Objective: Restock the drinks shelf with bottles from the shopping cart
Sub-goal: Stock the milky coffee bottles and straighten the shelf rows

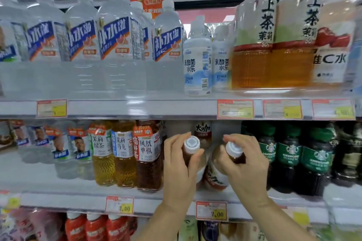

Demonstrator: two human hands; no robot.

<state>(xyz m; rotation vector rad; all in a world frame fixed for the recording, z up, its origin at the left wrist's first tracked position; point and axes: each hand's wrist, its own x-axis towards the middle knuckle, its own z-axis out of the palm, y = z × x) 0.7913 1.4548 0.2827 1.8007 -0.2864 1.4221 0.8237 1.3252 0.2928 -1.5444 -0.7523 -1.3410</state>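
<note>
Head view puts us closest to our own two hands, both busy at the middle shelf [58, 198]. Our left hand [180, 164] curls round the neck of a white-capped brown bottle [191, 144], and our right hand [247, 164] pinches a second white-capped bottle [217, 174] just under its cap; this one leans with its top towards us, and the two bodies look close to touching. We judge the step to be placing: both bottles are already inside the shelf bay, and the cart is out of view. Next we need to stand the leaning bottle upright, slide both back and let go without knocking the neighbours. Below our wrists a price tag [211, 211] ends in "2.00"; down to the left of our grip another tag [119, 206] ends in "8.00". Just beyond our fingers stands a bottle labelled 大咖 [203, 131], which looks like the same product. Left of the grip are teas reading 茉莉绿茶 [101, 148], 茉莉乌龙 [122, 146] and 凤凰单枞 [147, 148]; right of it are dark bottles with green labels bearing the Starbucks logo [290, 150]. Above our hands, on the upper shelf, we read 补水啦 on the large clear bottles [115, 39], 乳酸菌水乐 on white ones [197, 60], 上茶 茉莉 on amber tea [260, 31], and C水 at far right [331, 58].
</note>
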